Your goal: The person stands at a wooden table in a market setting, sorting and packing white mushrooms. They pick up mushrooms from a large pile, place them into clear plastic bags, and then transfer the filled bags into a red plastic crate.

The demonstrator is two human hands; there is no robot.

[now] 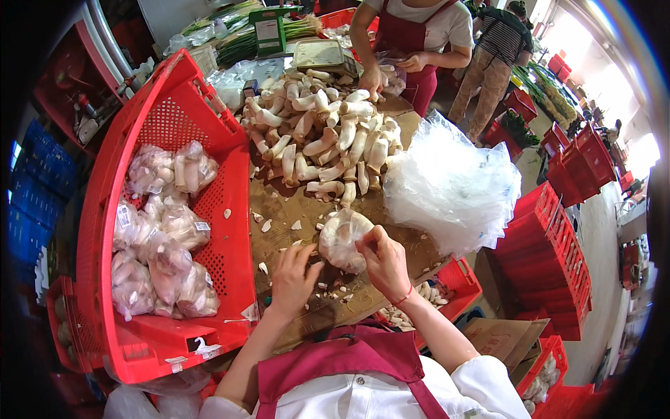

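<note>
A clear plastic bag of king oyster mushrooms (343,242) rests on the brown tabletop (282,214) before me. My right hand (386,262) pinches the plastic at the bag's right side between thumb and fingers. To the left of the bag, my left hand (294,277) hovers near the table with thumb and fingers apart and nothing in it. Beyond the bag lies a big heap of loose king oyster mushrooms (324,139). A thick stack of clear plastic bags (453,183) spreads over the table's right side.
At left, a red plastic crate (233,220) holds several labelled bags of mushrooms (170,262). Across the table, a co-worker's hand (371,81) reaches into the heap, beside a weighing scale (319,54). Stacked red crates (544,262) stand at right. Mushroom scraps (266,225) litter the tabletop.
</note>
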